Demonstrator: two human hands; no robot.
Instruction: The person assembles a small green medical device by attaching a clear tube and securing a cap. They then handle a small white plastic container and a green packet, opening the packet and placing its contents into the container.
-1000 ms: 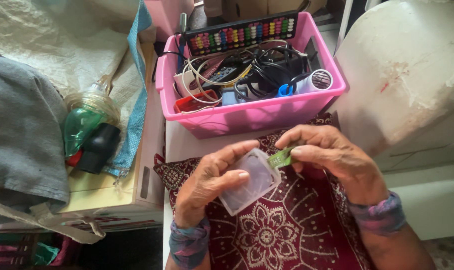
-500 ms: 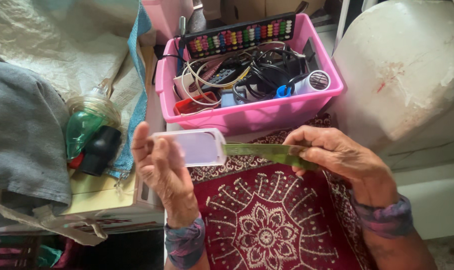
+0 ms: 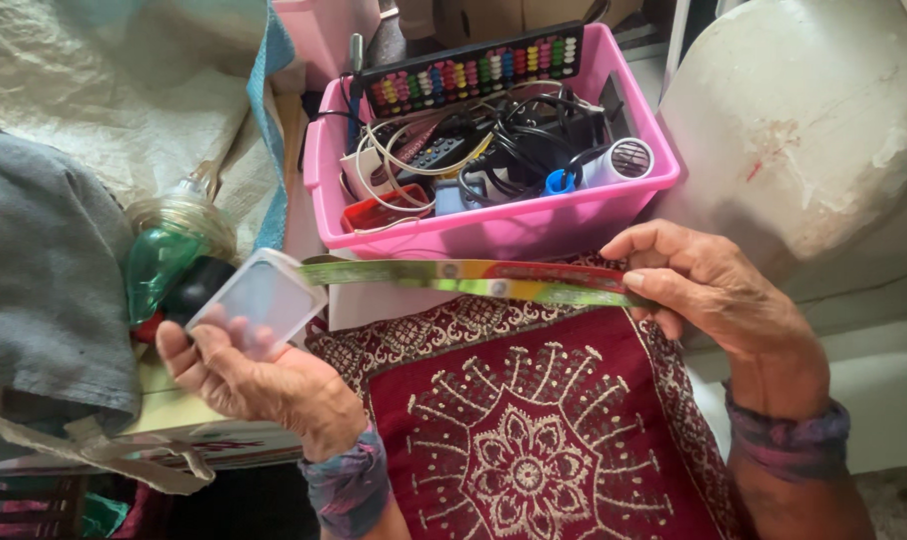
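far left, a grey cloth lies bunched over a pale sheet, and just right of it sit a clear glass bulb-shaped piece and a green bottle with a black cap. near these, the left hand is curled around a small square clear plastic case, thumb on its near face and fingers behind it, holding it tilted up off the bench.

out of the case's right edge runs a green and yellow tape with a red stretch toward its right end. it hangs taut in the air, almost level, just in front of the near wall of a pink plastic basket. the basket stands farther back and holds tangled black and white cables, a small white round gadget, and a black abacus with coloured beads leaning along its far rim.

below the tape a dark red cloth with a white embroidered flower pattern covers the near middle.

the right hand pinches the tape's right end between thumb and forefinger, the other fingers curled in. both wrists wear purple patterned cuffs. far right stands a large whitish rounded container with chipped, stained paint.
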